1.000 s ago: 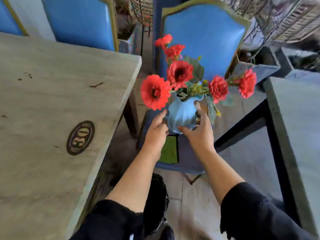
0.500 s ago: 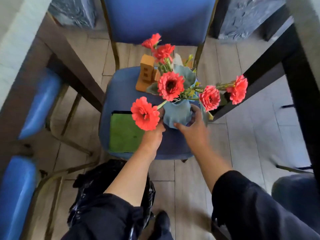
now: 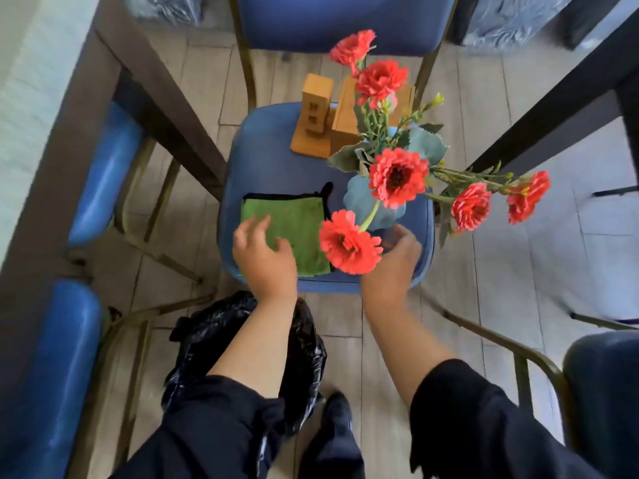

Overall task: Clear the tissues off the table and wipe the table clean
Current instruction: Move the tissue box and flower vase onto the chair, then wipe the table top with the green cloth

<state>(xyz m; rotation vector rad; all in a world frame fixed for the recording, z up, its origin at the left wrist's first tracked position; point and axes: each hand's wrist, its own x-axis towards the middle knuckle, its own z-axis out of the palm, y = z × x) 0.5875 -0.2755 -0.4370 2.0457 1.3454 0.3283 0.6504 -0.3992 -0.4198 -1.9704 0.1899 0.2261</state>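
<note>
Blue chair seat [image 3: 276,160] holds light-blue vase [image 3: 359,202] of red flowers [image 3: 397,178], with wooden holder [image 3: 313,119] behind it. Black bag [image 3: 307,350] on plank floor [image 3: 501,271] below. Further blue chairs [image 3: 41,375] at left.

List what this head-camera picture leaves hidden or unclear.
- Pale blue ceramic vase: its base is hidden by red flowers, so contact with the blue padded chair seat is unclear.
- Right hand: fingers hidden behind a bloom; grip unclear.
- Left hand: open above the green cloth; contact unclear.
- Grey tabletop: cut off at left; tissues not visible.
- Black plastic bag: contents hidden by the arm.
</note>
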